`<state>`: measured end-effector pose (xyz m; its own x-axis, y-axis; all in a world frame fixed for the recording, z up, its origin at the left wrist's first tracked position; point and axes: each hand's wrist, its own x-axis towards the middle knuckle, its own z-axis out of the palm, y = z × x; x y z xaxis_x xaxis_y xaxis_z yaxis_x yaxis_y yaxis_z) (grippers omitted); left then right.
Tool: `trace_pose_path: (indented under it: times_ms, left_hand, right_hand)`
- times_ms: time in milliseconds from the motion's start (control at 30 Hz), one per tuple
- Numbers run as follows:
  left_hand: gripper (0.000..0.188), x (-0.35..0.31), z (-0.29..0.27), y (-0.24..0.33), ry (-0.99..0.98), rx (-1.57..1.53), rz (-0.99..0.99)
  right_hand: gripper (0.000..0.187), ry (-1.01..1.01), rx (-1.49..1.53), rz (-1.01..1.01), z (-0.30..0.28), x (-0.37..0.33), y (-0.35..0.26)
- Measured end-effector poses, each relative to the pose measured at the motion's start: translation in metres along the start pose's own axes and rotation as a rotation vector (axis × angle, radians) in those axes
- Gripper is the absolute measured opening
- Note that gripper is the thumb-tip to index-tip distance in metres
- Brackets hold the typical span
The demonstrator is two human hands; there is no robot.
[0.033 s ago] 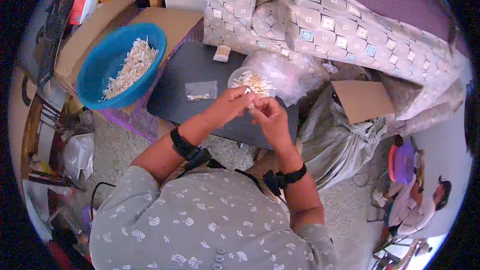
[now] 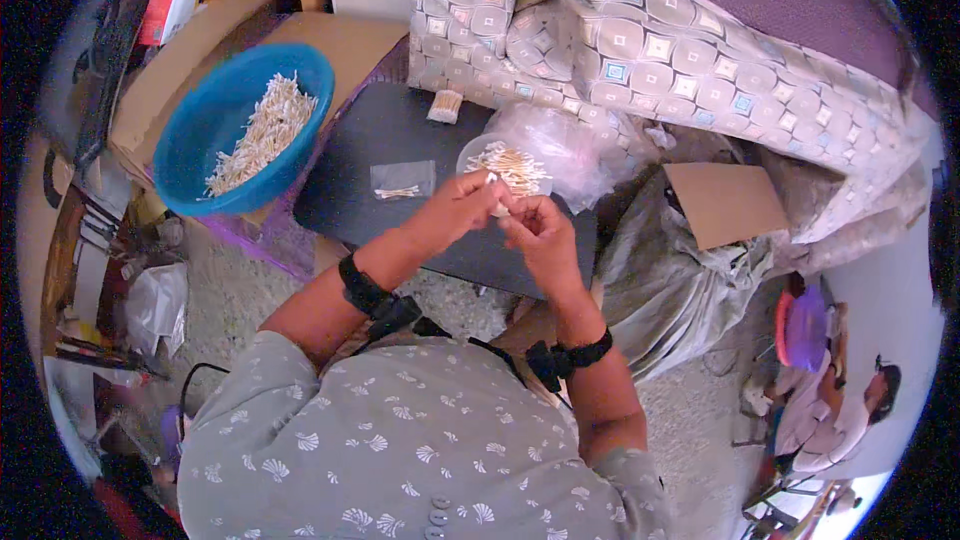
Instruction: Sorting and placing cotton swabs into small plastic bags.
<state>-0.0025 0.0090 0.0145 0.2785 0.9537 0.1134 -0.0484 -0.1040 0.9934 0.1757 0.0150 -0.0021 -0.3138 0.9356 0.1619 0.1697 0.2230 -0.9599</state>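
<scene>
My two hands meet over the near edge of a pale round dish (image 2: pixel 466 158) heaped with loose cotton swabs (image 2: pixel 512 166). White tips poke up from the closed fingers of my left hand (image 2: pixel 462 210), which pinches cotton swabs. Close against it, my right hand (image 2: pixel 542 236) is closed in a pinch; what lies between its fingertips is mostly hidden. To the left, a small clear plastic bag (image 2: pixel 412 175) lies flat with a few swabs on or in it. A bundle of swabs (image 2: pixel 445 106) rests at the back of the dark board (image 2: pixel 352 165).
At the left stands a blue basin (image 2: pixel 185 155) with many swabs, by cardboard (image 2: pixel 345 38). Clear plastic bags (image 2: pixel 580 155) are piled right of the dish. Behind is a patterned sofa (image 2: pixel 690 50); a cardboard piece (image 2: pixel 725 203) lies right. Another person (image 2: pixel 835 430) sits far right.
Hardly anything differs: both hands keep their place and grip, and the view has shifted very slightly.
</scene>
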Motion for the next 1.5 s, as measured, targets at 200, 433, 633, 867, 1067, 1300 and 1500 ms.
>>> trace_pose_path:
  times_ms: [200,433,633,867,1067,1300,1500]
  left_hand:
    - [0.032,-0.002,-0.027,-0.021,0.196,-0.117,0.104]
    - [0.027,-0.005,-0.044,-0.053,0.201,-0.168,-0.156]
    - [0.025,0.002,-0.056,-0.122,0.297,0.543,0.144]
    - [0.027,-0.012,-0.049,-0.136,0.248,0.676,0.065]
    - [0.027,-0.011,-0.051,-0.132,0.26,0.653,0.107]
    - [0.025,-0.009,-0.051,-0.138,0.247,0.605,0.146]
    - [0.025,-0.01,-0.053,-0.15,0.246,0.586,0.134]
  right_hand:
    - [0.012,0.137,-0.05,0.0,-0.012,0.004,0.021]
    - [0.012,0.103,-0.43,-0.134,-0.025,0.028,0.035]
    - [0.014,0.033,-0.582,-0.244,-0.015,0.049,0.028]
    - [0.018,-0.064,-0.758,-0.283,0.013,0.077,0.024]
    - [0.018,-0.094,-0.903,-0.422,0.027,0.097,0.035]
    - [0.017,-0.173,-0.959,-0.319,0.032,0.103,0.044]
    - [0.015,-0.107,-0.883,-0.32,0.031,0.096,0.038]
